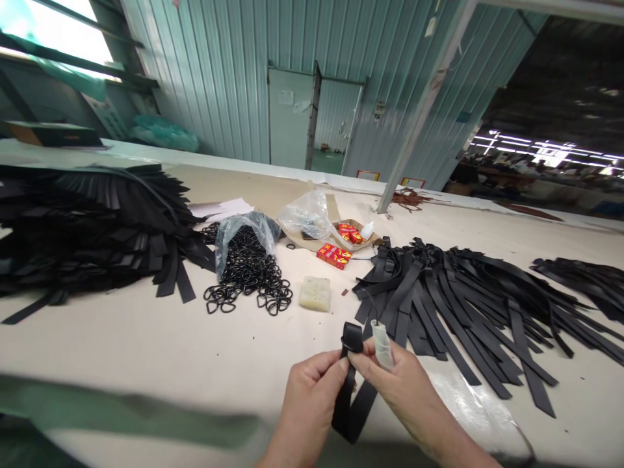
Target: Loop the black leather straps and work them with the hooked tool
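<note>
Low over the front of the table, my left hand [312, 393] pinches a black strap [348, 416] between thumb and fingers. The strap's upper end is folded into a loop, and a dark ring or band seems to cross it; its exact form is hard to see. Opposite, my right hand [404, 383] grips the same strap near the loop with its fingertips. Tucked in that hand is a tool with a white-wrapped handle [383, 344] and a thin dark wire or tip at its top; its working part cannot be made out.
Black D-rings [253, 266] spill from a plastic bag, beside a pale yellowish block [314, 294]. Behind lie red-and-yellow boxes [334, 256]. Black straps are heaped at left [73, 240] and fanned out at right [453, 292]. A post [419, 117] rises at the table's back.
</note>
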`<act>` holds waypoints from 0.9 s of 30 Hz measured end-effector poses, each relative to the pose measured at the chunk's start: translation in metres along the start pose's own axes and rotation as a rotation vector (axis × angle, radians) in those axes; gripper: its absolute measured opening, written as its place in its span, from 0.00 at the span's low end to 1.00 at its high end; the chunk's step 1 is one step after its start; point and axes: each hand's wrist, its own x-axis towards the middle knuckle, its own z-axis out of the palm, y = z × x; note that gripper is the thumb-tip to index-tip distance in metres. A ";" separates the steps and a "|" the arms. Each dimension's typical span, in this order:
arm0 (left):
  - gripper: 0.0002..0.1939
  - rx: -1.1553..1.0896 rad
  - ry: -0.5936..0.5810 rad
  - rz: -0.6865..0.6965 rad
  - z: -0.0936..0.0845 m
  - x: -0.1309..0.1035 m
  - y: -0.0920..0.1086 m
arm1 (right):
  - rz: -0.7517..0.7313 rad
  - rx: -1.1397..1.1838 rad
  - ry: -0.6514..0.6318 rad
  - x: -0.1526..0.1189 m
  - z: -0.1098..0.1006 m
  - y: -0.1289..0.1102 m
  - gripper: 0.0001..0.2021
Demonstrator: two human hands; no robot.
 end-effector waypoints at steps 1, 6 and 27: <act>0.12 0.017 -0.002 -0.005 -0.001 -0.001 0.001 | 0.008 0.043 -0.001 0.000 0.001 0.000 0.11; 0.12 0.052 -0.046 -0.012 -0.005 -0.004 0.002 | 0.026 0.213 -0.055 -0.006 0.007 -0.002 0.12; 0.18 -0.384 -0.231 -0.290 -0.029 -0.018 0.009 | -1.156 -0.642 0.091 -0.011 -0.007 0.018 0.12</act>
